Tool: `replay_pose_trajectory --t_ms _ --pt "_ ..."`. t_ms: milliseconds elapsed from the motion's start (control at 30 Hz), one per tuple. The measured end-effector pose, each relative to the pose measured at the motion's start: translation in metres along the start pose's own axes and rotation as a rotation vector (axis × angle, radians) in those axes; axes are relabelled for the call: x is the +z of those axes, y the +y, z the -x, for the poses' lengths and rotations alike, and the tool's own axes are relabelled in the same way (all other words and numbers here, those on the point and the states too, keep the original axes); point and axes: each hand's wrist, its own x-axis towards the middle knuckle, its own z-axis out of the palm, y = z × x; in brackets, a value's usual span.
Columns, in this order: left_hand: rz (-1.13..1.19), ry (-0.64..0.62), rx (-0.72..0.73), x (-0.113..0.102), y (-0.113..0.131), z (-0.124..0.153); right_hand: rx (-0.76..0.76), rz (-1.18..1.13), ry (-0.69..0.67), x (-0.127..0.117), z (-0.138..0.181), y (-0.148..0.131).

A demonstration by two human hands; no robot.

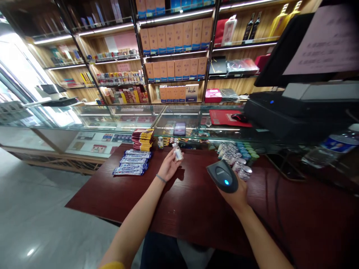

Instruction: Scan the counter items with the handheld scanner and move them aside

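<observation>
My left hand (pixel 169 167) holds a small clear bottle with a white label (pixel 177 153) just above the dark red table (pixel 179 201). In my right hand (pixel 237 195) is a black barcode scanner (pixel 223 175) with a lit blue light, its front end turned toward the left. Behind the scanner, several small silver-lidded jars (pixel 231 153) stand in rows, partly hidden by it. Another small jar (pixel 160 142) stands alone beyond my left hand. Left of that hand lie blue-and-white packets (pixel 132 163) and a stack of red and yellow packets (pixel 142 139).
A glass display counter (pixel 120 116) runs along the table's far side. A monitor (pixel 314 45) and a black machine (pixel 283 116) stand at the right, near a water bottle (pixel 331 147). A cable (pixel 277 194) crosses the table's right side. Boxed goods (pixel 176 37) fill the back shelves.
</observation>
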Motion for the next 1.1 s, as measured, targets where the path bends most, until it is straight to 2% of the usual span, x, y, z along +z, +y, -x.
replay_pose_trajectory --t_ms 100,300,433,533,633,800,900,1100 --pt "-0.015 -0.015 -0.021 0.002 -0.001 0.006 -0.012 -0.016 0.000 -0.001 0.000 -0.001" --pt "-0.019 -0.045 -0.076 0.005 -0.001 0.007 0.056 0.011 -0.108 -0.001 0.004 0.002" --pt "0.106 -0.032 -0.161 0.004 0.000 0.008 -0.022 0.010 -0.095 -0.002 0.004 0.003" --pt "0.216 0.020 -0.198 0.004 0.002 0.007 -0.071 0.001 -0.041 -0.004 -0.002 -0.004" --pt "0.342 0.028 -0.244 0.005 0.005 0.007 -0.090 -0.016 -0.042 -0.009 -0.009 -0.012" --pt "0.509 0.015 -0.256 0.007 0.008 0.008 -0.158 -0.081 -0.189 -0.016 -0.017 -0.018" --pt "0.496 0.024 -0.230 0.008 0.007 0.009 -0.142 -0.088 -0.292 -0.018 -0.017 -0.019" --pt "0.442 0.017 -0.210 0.006 0.004 0.008 -0.151 -0.048 -0.410 -0.018 -0.018 -0.024"
